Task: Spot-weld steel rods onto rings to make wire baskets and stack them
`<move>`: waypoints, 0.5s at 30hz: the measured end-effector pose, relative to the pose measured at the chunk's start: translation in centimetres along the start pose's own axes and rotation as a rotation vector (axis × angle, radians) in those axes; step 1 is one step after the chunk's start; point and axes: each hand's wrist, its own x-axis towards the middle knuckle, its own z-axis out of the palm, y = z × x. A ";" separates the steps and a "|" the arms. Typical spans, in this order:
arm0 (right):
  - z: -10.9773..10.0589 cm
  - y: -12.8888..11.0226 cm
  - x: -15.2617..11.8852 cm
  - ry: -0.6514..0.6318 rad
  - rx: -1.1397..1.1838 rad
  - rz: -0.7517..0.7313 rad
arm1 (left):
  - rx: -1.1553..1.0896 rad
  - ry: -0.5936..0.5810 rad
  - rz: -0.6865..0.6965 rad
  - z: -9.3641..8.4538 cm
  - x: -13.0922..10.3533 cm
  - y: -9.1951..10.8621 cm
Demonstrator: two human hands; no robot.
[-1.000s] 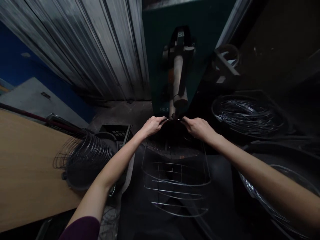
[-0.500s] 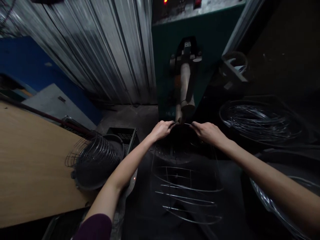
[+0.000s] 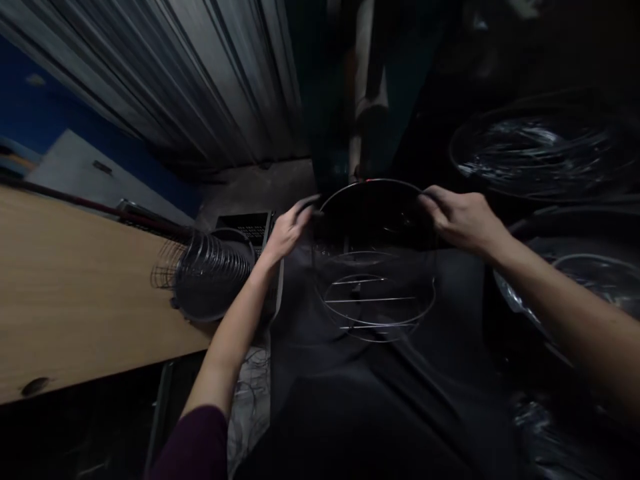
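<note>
A round wire frame (image 3: 379, 323) with thin rings and several cross wires hangs in front of me. Its upper ring touches the lower tip of the machine's electrode arm (image 3: 355, 159), where a small red glow shows. My right hand (image 3: 463, 217) pinches this ring at its right side, thumb and fingers closed. On the left side, my left hand (image 3: 290, 230) has its fingertips closed at the ring, somewhat blurred by motion. Dark coverings show on the fingertips of both hands.
A stack of wire rings (image 3: 215, 260) hangs on a dark round holder at left, beside a wooden board (image 3: 90, 287). Black crate (image 3: 245, 223) behind it. At right are bundles of shiny wire pieces (image 3: 540, 147) and a round tub (image 3: 565, 220). Corrugated metal wall (image 3: 200, 80) stands behind.
My hands have moved apart along the ring and nearer to me. The frame has tilted, so its upper ring shows as a wide arc. The view has tipped downward.
</note>
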 end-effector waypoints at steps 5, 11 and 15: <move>-0.7 -0.3 -2.8 0.241 0.087 0.168 | -0.551 -0.036 -0.675 3.3 -10.2 -3.6; 2.2 2.4 -5.7 0.220 0.407 0.184 | -1.213 0.354 -0.694 6.4 -6.7 -1.7; 2.1 11.7 -11.9 0.200 0.307 0.608 | -1.229 0.424 -0.642 5.8 -3.9 0.0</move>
